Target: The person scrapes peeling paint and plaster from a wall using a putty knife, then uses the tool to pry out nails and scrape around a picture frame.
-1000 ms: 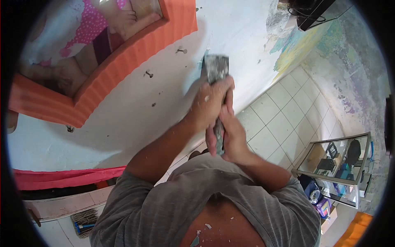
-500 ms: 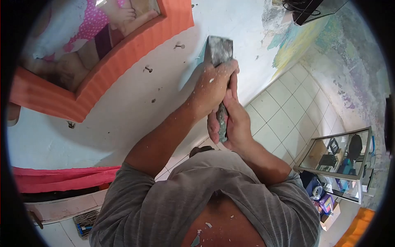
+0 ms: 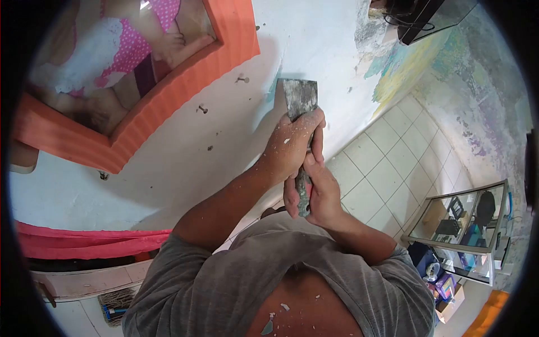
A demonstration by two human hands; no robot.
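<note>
Both hands grip a paint scraper (image 3: 301, 96) whose wide metal blade is smeared with whitish residue. My left hand (image 3: 292, 140) wraps the upper handle just below the blade, white flecks on its skin. Lower down, my right hand (image 3: 321, 191) closes round the handle, its thumb lying along it and the stained handle end showing below. The blade lies against or close over the white wall (image 3: 224, 163), beside a patch of bluish older paint (image 3: 269, 101).
An orange-framed picture (image 3: 185, 84) hangs at upper left, near several nails (image 3: 202, 109) in the wall. Pink cloth (image 3: 90, 241) is at lower left. A glass cabinet (image 3: 460, 216) stands at right on the tiled floor (image 3: 387, 151). A dark object with cables (image 3: 418, 25) sits at top right.
The scraper and both hands have moved down in view, toward my body. The grip looks the same. The view has shifted slightly.
</note>
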